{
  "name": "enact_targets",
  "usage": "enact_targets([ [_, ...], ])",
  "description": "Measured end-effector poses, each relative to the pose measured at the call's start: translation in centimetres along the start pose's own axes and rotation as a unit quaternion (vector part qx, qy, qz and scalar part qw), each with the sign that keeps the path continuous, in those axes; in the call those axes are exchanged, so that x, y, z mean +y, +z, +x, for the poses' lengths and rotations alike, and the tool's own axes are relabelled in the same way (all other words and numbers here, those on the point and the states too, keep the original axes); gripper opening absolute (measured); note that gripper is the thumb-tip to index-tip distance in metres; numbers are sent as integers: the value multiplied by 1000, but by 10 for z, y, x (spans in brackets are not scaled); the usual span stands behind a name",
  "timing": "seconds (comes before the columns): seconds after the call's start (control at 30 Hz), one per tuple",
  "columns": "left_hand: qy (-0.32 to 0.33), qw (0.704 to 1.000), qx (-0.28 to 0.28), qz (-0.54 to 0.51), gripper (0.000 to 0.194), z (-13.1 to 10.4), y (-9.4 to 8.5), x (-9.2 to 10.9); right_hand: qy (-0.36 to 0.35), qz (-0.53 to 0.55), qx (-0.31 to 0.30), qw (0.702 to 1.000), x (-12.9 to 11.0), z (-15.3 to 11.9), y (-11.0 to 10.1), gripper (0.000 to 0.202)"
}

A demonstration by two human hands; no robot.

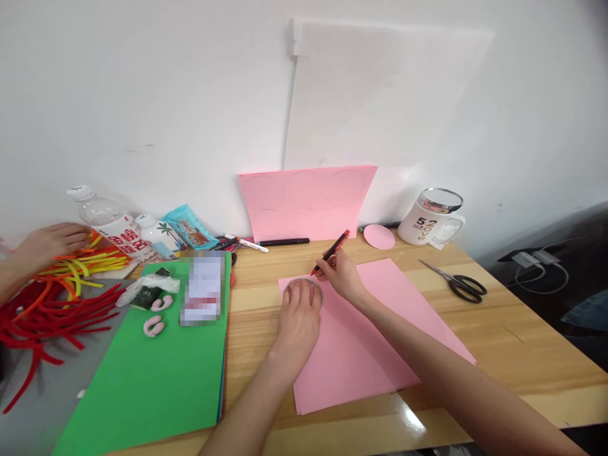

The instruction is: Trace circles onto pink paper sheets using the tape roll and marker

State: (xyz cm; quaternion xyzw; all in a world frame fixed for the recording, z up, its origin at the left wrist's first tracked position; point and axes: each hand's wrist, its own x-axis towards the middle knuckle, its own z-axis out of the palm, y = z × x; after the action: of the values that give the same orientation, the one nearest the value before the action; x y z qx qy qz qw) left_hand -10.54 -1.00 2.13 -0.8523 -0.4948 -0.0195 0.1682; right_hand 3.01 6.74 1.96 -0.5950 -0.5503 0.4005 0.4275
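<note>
Head view: plain pink paper (361, 354) lies across the lower centre, its bare part unmarked, as far as I can see. At its upper-left corner the left hand (300, 310) presses over a clear-rimmed round disc (320, 292); whether it grips, I can't tell. The right hand (338, 273) pinches a slim red-and-black pen (332, 251), tip down by the rim, long axis slanting to upper right. Work here looks barely begun. Beyond, right of centre, lies a cut pink paper circle (379, 237); an upright pink sheet (308, 199) bears outlines, apparently uncut.

My left hand (299, 313) hides most of the round object (322, 293); I cannot tell its kind. Phone screen (204, 285) pixelated, unreadable. Left edge cuts off a co-worker's arm (21, 269); lower edge, both my forearms (251, 402).
</note>
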Motion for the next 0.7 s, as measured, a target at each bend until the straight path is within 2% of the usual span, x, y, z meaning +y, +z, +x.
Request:
enact_targets([
  [0.2, -1, 1000, -2, 19, 43, 0, 2, 2, -2, -64, -26, 998, -5, 6, 6, 16],
  [0.47, -3, 1000, -13, 14, 44, 0, -1, 2, -47, -167, -45, 984, -13, 14, 13, 15],
  [0.7, -10, 1000, -7, -4, 47, 0, 2, 2, -80, -280, -83, 953, -27, 22, 31, 12],
])
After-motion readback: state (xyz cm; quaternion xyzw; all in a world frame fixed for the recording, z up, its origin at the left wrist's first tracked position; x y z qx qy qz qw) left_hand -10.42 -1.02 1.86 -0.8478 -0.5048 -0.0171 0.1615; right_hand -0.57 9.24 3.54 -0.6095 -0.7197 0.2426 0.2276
